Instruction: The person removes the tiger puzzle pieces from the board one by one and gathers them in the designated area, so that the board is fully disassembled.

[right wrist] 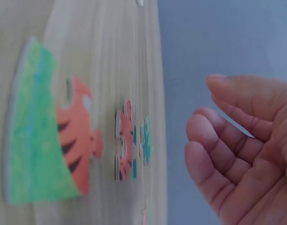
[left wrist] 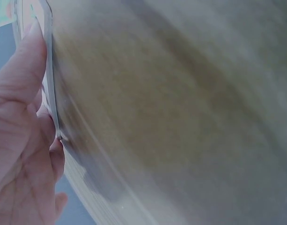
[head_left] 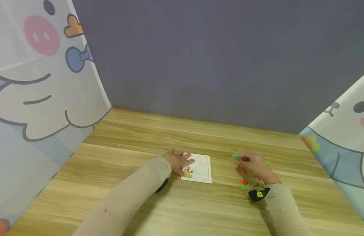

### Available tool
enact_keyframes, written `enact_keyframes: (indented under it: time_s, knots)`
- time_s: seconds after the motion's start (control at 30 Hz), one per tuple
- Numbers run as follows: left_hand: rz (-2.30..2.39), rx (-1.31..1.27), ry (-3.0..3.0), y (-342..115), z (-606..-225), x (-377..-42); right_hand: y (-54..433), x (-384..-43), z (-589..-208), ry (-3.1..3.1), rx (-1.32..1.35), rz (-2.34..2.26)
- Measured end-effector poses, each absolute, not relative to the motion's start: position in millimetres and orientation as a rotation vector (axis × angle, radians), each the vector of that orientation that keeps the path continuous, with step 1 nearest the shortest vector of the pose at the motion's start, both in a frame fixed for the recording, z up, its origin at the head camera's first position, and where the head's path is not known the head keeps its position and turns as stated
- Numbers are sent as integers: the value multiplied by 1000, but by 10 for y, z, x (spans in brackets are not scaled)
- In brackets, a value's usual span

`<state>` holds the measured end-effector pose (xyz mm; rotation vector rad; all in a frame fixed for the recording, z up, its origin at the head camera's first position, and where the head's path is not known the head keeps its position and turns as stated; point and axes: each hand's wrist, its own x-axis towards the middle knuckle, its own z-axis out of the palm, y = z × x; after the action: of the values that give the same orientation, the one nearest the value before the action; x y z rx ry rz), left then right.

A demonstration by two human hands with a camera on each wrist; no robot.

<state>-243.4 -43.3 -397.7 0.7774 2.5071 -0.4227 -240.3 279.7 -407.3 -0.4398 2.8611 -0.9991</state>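
Observation:
A white square puzzle tray (head_left: 202, 169) lies flat on the table, with one red and green jigsaw piece (head_left: 188, 175) in its near left corner. My left hand (head_left: 176, 162) rests with spread fingers on the tray's left side; the left wrist view has its thumb (left wrist: 27, 61) over the tray's edge. Over the loose puzzle pieces to the right hovers my right hand (head_left: 256, 165), fingers loosely bent. The right wrist view shows a gap between thumb and fingertips and nothing held. Near it are a green and orange striped piece (right wrist: 35, 136) and a red striped piece (right wrist: 126, 150).
Several other pieces lie on the wooden table (head_left: 217, 206), among them a red and green one (head_left: 244, 184) and a teal and green one (right wrist: 146, 143). A grey panel (head_left: 205, 65) stands behind the table. Cartoon-printed panels (head_left: 46, 98) flank both sides.

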Motion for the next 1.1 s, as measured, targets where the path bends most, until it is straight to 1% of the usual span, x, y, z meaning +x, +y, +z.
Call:
enact_keyframes:
  time_s: [0.17, 0.43, 0.7, 0.87, 1.1]
  knots:
    - [-418, 785, 2514, -443, -3956, -2440, 2645, -2446, -4055, 2905, -573, -906]
    - [-431, 788, 2511, -431, -3948, -2441, 2404, -2529, -4075, 2837, -709, -868]
    - [-416, 762, 2513, -430, -3976, -2434, 2105, -2470, -4110, 2764, -925, -841]
    - [-445, 768, 2516, -434, -3982, -2422, 1842, -2396, -4128, 2688, -968, -882]
    - [-384, 751, 2534, -440, -3978, -2403, 1580, -2358, -4178, 2672, -1014, -796]
